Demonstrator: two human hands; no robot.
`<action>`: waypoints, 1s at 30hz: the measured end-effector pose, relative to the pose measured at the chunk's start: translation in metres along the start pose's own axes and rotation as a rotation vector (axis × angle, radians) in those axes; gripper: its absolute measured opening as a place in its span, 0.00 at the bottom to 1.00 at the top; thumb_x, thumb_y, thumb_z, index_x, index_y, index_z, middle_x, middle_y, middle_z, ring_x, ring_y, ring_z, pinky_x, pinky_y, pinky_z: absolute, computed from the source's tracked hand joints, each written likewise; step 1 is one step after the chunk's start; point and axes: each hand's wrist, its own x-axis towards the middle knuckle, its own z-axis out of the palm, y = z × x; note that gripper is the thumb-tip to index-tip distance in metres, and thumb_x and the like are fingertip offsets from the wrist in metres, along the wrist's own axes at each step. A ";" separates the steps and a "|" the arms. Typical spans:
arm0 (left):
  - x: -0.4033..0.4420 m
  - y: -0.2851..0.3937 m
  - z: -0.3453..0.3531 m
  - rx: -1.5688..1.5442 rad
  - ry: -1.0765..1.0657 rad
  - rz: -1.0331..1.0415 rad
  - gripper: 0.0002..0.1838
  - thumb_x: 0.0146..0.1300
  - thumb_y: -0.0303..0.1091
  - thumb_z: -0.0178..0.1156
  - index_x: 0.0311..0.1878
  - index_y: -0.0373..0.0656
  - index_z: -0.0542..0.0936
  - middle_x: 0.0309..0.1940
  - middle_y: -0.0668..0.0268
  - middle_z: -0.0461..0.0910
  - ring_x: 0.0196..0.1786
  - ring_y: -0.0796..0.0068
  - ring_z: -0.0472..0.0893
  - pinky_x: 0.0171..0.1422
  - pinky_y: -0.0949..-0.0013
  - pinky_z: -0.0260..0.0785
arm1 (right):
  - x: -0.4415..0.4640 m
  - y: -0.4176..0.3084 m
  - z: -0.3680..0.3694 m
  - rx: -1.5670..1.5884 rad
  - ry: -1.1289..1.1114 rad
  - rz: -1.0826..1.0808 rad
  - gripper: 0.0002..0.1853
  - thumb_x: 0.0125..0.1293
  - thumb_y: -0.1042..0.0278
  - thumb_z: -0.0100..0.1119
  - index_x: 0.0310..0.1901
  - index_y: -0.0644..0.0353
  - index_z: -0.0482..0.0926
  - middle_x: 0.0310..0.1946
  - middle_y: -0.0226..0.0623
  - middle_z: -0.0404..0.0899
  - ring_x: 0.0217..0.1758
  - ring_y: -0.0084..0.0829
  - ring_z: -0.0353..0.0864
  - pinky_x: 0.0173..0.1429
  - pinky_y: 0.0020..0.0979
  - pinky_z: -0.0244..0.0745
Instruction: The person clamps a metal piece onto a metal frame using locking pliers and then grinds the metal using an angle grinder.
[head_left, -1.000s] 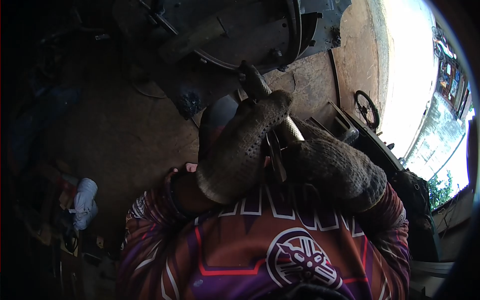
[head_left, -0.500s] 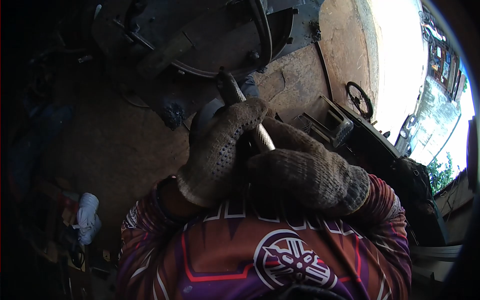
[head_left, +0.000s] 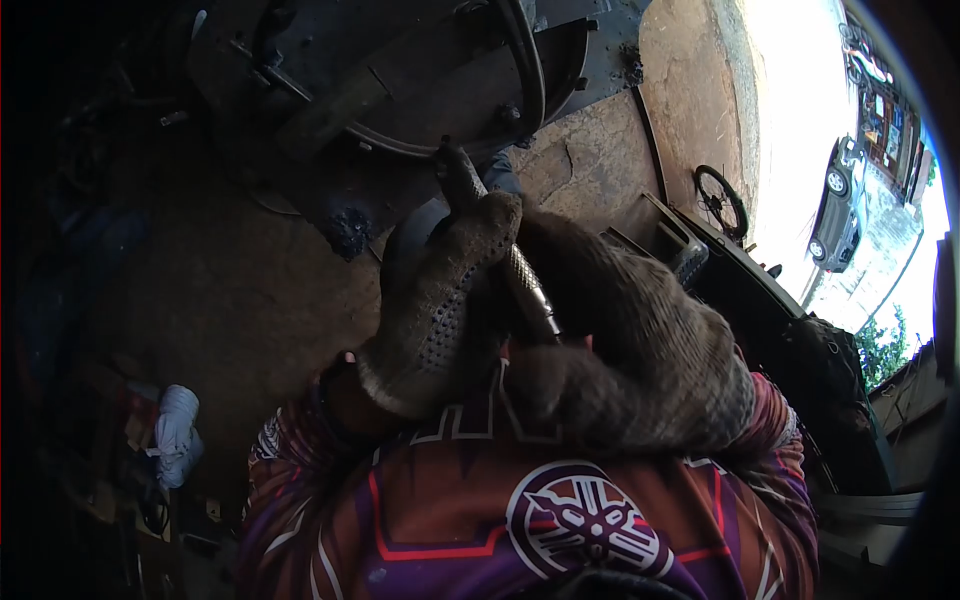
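A metal wrench with a knurled handle (head_left: pixel 527 285) slants down in front of my chest, its darker, wider head pointing away from me. My left hand (head_left: pixel 440 310), in a dirty knit glove with small dots, is wrapped round its middle. Lower down, my right hand (head_left: pixel 655 345) is gloved too and blurred by motion. The right thumb and fingers curl about the near end of the handle, which the glove hides. Several bare fingertip-coloured spots show near that end, too small to make out.
Beyond my hands stands a dark metal plate (head_left: pixel 420 120) with curved metal pieces. A bicycle wheel (head_left: pixel 720 200) and a dark bench-like box (head_left: pixel 765 290) are at right. A white bundle (head_left: pixel 177 437) sits at lower left. A car (head_left: pixel 838 205) is outside.
My right hand has slid down towards my chest and its thumb has spread lower, baring more of the knurled handle. The left hand stays nearly still. Outside, the car has moved further into view.
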 end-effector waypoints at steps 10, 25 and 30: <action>-0.012 0.008 -0.002 -0.995 -0.071 -0.670 0.32 0.78 0.55 0.48 0.69 0.35 0.68 0.60 0.55 0.77 0.58 0.68 0.81 0.65 0.63 0.74 | 0.012 -0.015 0.008 -0.905 0.111 -0.435 0.40 0.60 0.54 0.72 0.69 0.66 0.69 0.48 0.51 0.82 0.43 0.42 0.86 0.46 0.38 0.82; -0.001 0.009 -0.001 0.480 -0.133 0.110 0.39 0.73 0.54 0.56 0.72 0.30 0.60 0.58 0.50 0.79 0.55 0.59 0.82 0.63 0.57 0.72 | 0.017 -0.016 0.009 -0.828 0.139 -0.539 0.33 0.59 0.58 0.67 0.65 0.65 0.74 0.40 0.46 0.83 0.38 0.41 0.86 0.39 0.36 0.81; 0.003 0.011 -0.005 0.744 -0.127 0.294 0.42 0.71 0.54 0.58 0.74 0.28 0.58 0.57 0.48 0.79 0.54 0.56 0.82 0.63 0.55 0.71 | 0.016 -0.019 0.010 -0.805 0.162 -0.617 0.31 0.61 0.63 0.64 0.67 0.62 0.73 0.37 0.43 0.83 0.34 0.38 0.86 0.33 0.36 0.80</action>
